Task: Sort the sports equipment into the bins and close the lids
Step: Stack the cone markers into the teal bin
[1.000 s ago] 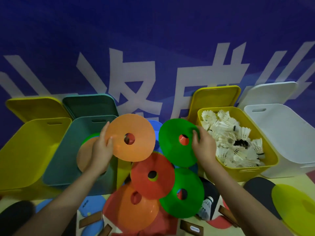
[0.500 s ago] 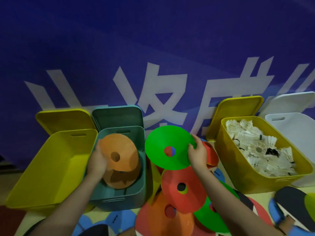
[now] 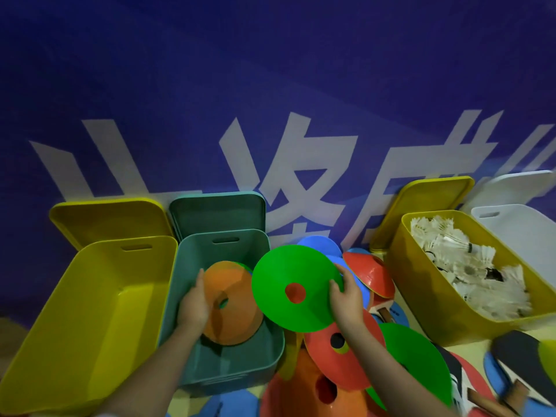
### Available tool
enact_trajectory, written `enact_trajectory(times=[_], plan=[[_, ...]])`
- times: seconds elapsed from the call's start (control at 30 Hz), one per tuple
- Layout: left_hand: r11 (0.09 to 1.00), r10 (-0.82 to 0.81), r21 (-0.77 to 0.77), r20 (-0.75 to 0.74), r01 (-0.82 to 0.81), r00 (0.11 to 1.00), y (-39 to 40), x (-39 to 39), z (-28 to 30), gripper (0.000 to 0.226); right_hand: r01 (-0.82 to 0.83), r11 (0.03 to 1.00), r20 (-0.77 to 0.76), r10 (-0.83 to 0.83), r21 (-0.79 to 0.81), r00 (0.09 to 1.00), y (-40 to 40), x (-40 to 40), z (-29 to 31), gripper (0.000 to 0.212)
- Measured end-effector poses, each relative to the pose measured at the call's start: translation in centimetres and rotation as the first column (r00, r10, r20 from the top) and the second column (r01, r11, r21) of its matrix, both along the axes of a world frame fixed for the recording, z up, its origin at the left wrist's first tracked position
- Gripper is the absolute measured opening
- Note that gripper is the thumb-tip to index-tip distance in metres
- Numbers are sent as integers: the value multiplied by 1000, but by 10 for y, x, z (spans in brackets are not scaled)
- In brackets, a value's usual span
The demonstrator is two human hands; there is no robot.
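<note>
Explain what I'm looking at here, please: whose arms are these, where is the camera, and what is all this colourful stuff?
No machine here: these are a person's two bare arms, filmed by a camera worn on their head, looking forward and down.

The left hand holds an orange disc cone inside the teal bin. The right hand grips a green disc cone by its edge, just right of that bin.

To the left stands a yellow bin with nothing visible in it. To the right, another yellow bin is full of white shuttlecocks, and beyond it is a white bin. All lids are up, leaning on the blue banner.

More disc cones in red, orange, green and blue lie piled between the bins, with table tennis paddles at lower right.
</note>
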State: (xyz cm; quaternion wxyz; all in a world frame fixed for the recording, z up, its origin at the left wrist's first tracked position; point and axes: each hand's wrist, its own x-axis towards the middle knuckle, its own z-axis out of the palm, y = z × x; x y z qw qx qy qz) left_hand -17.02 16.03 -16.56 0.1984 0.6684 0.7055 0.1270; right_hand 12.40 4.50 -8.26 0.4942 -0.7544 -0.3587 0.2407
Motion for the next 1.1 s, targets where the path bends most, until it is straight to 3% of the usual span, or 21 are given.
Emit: enact_trajectory(times=[0.13,0.27,0.4,0.53,0.6,0.7,0.87,1.03,1.1], plan=[[992,-118,39,-9,119,993,34,-4,-18,57,33,999,-1,-33,-25,999,7,2,-1,38],[991,-130,10,33,130,991,58,-2,-30,66,41,999,27,-40,-26,999,22,6,-1,38],[976,-130,-174,14,131,991,64,4,-32,69,32,999,40,-31,-38,999,42,8,-5,36],[861,-260,-433,73,266,963,52,3,-44,54,2,999,39,0,-54,999,60,5,-6,37],[834,-259,-486,69,259,963,48,-1,-53,47,3,999,29,-1,-45,1000,65,3,-6,37],[866,-185,-452,109,214,977,46,0,-54,40,4,999,9,-4,-39,1000,65,1,-3,37],[981,-37,-182,156,65,987,34,0,-37,32,-23,1000,13,23,8,1000,56,-2,5,35],[969,104,-238,147,-66,984,21,1,-25,39,-60,998,57,58,31,997,43,-10,14,36],[979,100,-192,186,-64,977,17,5,-8,47,-93,994,95,88,50,992,40,-15,20,39]])
